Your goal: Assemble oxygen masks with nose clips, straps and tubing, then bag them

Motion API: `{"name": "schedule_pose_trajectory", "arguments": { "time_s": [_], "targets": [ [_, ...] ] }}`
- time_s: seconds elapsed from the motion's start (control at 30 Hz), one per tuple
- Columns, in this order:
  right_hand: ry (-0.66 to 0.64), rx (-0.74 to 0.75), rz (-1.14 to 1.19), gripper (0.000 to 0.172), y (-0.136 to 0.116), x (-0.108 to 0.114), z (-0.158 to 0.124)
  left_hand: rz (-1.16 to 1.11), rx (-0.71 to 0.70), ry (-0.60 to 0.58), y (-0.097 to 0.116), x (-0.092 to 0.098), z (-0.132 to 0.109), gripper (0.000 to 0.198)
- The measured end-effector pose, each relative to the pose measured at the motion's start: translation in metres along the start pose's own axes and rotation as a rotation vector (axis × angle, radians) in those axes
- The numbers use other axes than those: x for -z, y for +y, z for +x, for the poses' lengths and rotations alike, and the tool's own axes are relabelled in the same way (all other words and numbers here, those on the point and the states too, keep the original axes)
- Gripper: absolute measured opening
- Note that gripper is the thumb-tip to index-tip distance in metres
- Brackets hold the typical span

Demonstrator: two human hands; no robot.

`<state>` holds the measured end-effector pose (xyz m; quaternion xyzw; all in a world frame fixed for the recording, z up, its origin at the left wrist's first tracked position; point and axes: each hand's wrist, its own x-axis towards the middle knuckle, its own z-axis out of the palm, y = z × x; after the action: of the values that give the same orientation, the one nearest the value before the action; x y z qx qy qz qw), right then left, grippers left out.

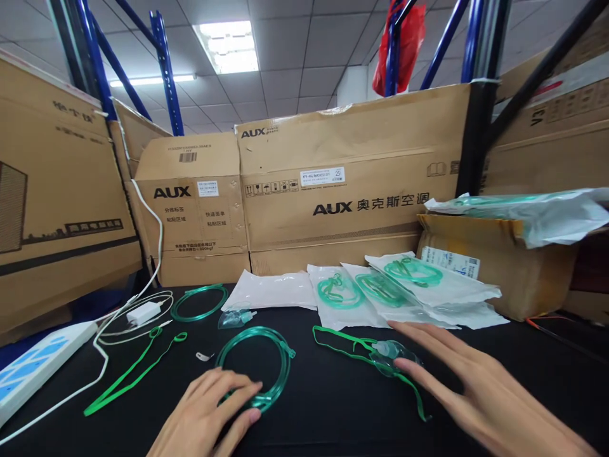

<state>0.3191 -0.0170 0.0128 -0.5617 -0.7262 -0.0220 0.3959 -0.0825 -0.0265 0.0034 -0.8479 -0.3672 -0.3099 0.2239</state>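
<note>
A coil of clear green oxygen tubing [287, 368] lies on the black tabletop in front of me. My left hand [209, 406] is at its lower left, with thumb and index finger closed around the bundled lower part; the other fingers are bent over the coil. To the right, a small clear oxygen mask [387, 355] with a green elastic strap [333, 343] rests on the table. My right hand [459, 374] is beside the mask, fingers stretched and apart, thumb tip at the mask's edge. Whether the thumb touches it I cannot tell.
Several white pouches [337, 311] with coiled green tubing lie behind. A second mask [235, 318], another tubing coil [200, 303], a loose green strap [124, 387] and a small metal clip [203, 357] are at left, near a white power strip [38, 362]. Cardboard boxes [352, 209] wall the back.
</note>
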Motion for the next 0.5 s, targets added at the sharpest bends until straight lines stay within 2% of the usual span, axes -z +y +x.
{"name": "schedule_pose_trajectory", "arguments": {
  "time_s": [0.1, 0.23, 0.37, 0.5],
  "targets": [
    [-0.115, -0.049, -0.015, 0.061, -0.013, -0.008, 0.016, -0.069, -0.027, -0.065, 0.002, -0.009, 0.003, 0.027],
    [-0.170, -0.075, 0.003, 0.053, -0.017, -0.017, 0.015, -0.219, 0.008, -0.157, 0.016, -0.025, 0.011, 0.030],
    [-0.109, -0.033, 0.036, 0.037, -0.013, -0.006, 0.020, -0.421, 0.054, -0.176, 0.033, -0.041, 0.030, 0.032],
    [0.094, 0.074, -0.033, 0.047, -0.022, 0.029, 0.038, -0.582, 0.164, -0.205, 0.044, -0.046, 0.048, 0.018]
  ]
}}
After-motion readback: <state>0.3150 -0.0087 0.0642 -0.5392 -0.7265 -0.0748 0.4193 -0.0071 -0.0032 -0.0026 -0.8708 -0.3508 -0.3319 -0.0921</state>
